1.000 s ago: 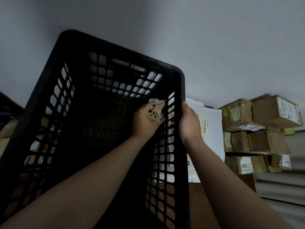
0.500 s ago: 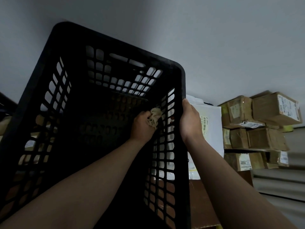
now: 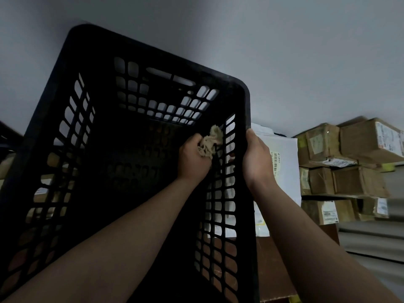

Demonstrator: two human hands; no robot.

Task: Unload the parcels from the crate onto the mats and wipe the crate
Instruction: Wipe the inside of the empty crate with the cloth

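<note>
Head view looked up into a black plastic crate (image 3: 157,56) that was tilted with its open top toward the camera, in front of a plain grey wall (image 3: 284,51). The crate was a deep rectangle with a thick, smooth rim and rounded corners. Its walls were a moulded lattice of small rounded-rectangular holes, and the far wall also had long handle slots near the top. Pale light came through the upper holes, while the inside lay in deep shadow. No parcels showed within it.

The left hand (image 3: 193,159) reached inside the crate, its fingers curled tight round a crumpled beige cloth (image 3: 211,143). The cloth looked soft, wrinkled and frayed at its edges, and the hand held it against the inner face of the right-side lattice wall. The right hand (image 3: 256,160) gripped that same wall from outside, just below the near corner of the rim. Its thumb lay along the rim, and its fingers wrapped behind the wall, mostly hidden by the lattice. The two hands sat close together, with only the wall between them.

Behind the right hand stood a white mailer (image 3: 286,162), smooth and flat, with a barcode label. Further right, brown cardboard boxes (image 3: 349,149) were stacked, dented and taped, with white labels. A reddish-brown surface (image 3: 275,270) showed below the mailer.
</note>
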